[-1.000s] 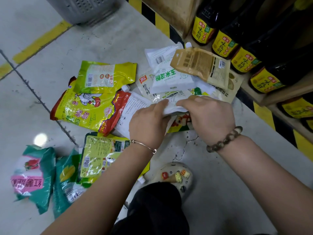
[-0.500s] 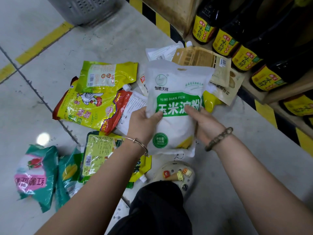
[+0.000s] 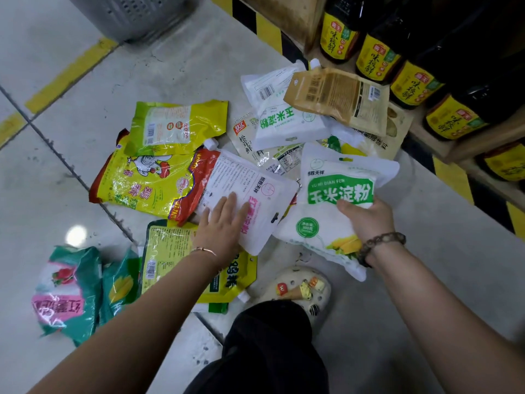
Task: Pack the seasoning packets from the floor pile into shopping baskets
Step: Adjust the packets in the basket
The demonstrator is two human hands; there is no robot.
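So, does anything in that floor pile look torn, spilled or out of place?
No tear or spill shows. The pile is just jumbled: packets overlap, several face down. Two teal packets lie off to the person's left, at the pile's fringe, easy to miss. The white bag in the right hand looks intact.

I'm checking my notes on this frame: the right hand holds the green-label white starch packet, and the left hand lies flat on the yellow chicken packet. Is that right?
Not quite. In the head view the left hand lies flat on the white packet with pink lettering, not on the yellow one. The rest stands: the right hand holds the green-label white starch packet.
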